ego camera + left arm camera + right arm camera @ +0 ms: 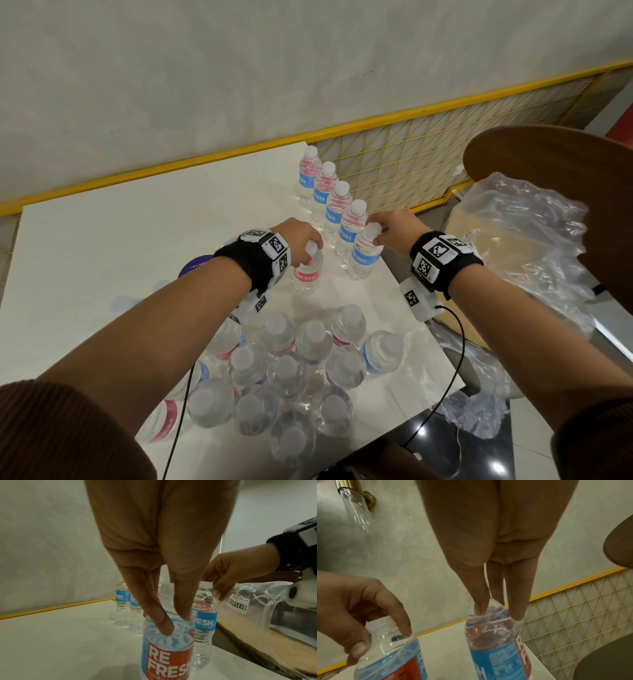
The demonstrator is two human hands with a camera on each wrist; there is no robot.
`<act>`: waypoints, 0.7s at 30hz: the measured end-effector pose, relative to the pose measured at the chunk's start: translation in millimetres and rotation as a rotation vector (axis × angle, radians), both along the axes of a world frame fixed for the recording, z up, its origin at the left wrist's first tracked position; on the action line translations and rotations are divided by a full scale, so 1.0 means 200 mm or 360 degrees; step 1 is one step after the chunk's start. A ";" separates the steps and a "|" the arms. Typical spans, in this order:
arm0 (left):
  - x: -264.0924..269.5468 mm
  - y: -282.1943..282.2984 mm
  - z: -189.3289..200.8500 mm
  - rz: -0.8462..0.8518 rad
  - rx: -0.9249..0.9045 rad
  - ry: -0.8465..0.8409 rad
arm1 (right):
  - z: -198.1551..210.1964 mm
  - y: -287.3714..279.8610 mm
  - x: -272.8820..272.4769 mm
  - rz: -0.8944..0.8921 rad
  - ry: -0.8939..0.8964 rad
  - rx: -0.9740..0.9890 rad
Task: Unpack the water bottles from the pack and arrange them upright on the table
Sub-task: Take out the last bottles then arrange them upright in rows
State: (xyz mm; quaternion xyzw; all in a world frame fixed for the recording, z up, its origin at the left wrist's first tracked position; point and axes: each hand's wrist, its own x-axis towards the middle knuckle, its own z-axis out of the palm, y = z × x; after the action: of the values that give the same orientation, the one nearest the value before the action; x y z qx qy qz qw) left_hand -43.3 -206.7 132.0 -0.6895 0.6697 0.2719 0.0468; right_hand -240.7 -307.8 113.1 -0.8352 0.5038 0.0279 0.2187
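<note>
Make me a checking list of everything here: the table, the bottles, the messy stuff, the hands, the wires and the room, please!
Surface: white table, a purple round sticker on it.
Job's things: row of bottles upright along the right edge; cluster of bottles at the near edge, loose wrap around some.
Clutter: empty plastic wrap on cardboard to the right, off the table.
Grippers: left hand grips a red-label bottle by the neck; right hand grips the nearest row bottle by its top.
Cables: black cable from the right wrist camera, another under the left arm.
Surroundings: pale wall, yellow mesh fence, brown chair back.
</note>
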 end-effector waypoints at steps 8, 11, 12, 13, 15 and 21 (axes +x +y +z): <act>-0.06 0.04 0.02 -0.0029 0.0006 0.0171 | 0.09 0.19 0.02 -0.0001 -0.0341 -0.0136; -0.16 0.04 0.02 -0.0088 -0.0016 0.0205 | 0.11 0.28 0.04 0.0341 -0.0008 0.0201; -0.19 0.04 0.02 -0.0081 -0.0014 0.0207 | 0.10 0.30 0.05 0.0397 0.0072 0.0229; -0.21 0.04 0.02 -0.0051 0.0003 0.0222 | 0.09 0.30 0.05 0.0412 0.0108 0.0230; -0.23 0.04 0.04 -0.0004 0.0073 0.0196 | 0.07 0.31 0.06 0.0413 0.0105 0.0211; -0.30 0.10 0.17 -0.0448 0.0075 -0.0239 | 0.10 0.31 0.03 0.0545 0.0251 0.0076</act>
State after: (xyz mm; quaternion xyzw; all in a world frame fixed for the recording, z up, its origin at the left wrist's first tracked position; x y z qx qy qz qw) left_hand -103.3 -185.8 166.4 -0.6059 0.7477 0.2260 0.1506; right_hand -235.6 -246.0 133.6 -0.8986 0.3690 0.1421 0.1902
